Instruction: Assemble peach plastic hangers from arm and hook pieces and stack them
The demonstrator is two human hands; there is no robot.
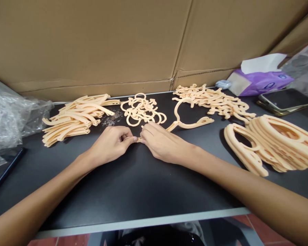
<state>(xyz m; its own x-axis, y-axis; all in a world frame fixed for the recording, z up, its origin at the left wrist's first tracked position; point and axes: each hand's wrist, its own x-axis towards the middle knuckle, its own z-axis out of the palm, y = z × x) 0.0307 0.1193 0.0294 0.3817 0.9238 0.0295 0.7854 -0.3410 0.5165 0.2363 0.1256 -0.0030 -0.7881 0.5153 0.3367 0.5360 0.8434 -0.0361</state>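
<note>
Grey metal-trimmed front edge of the black counter (pixel 141 222) runs nearest the camera, red floor tiles (pixel 264 229) showing below it. Both bare forearms cross that edge, left hand (pixel 109 145) and right hand (pixel 164 143) meeting near mid-counter, a wide stretch of black surface between them and the front edge. Hands mostly closed, fingertips pinching a small peach plastic strip (pixel 138 139) from both sides, its ends mostly hidden by the fingers.

Just past the hands, a tangled pile of peach plastic ring-and-hook pieces (pixel 141 109) sits near the back edge. A single peach plastic ring piece with a long curved arm (pixel 187 119) lies just beside the right hand. Left of that, a heap of long curved peach plastic strips (pixel 74 119). Back right, a loose pile of peach plastic hook parts (pixel 210 100) runs toward a stack of wide flat peach plastic hanger-shaped pieces (pixel 272 143) at the right edge.

Back right corner: purple tissue pack (pixel 259 83) and black smartphone (pixel 284 100). Crumpled clear plastic bag (pixel 10 116) over the left edge. Brown cardboard sheet (pixel 92 44) stands along the back edge.
</note>
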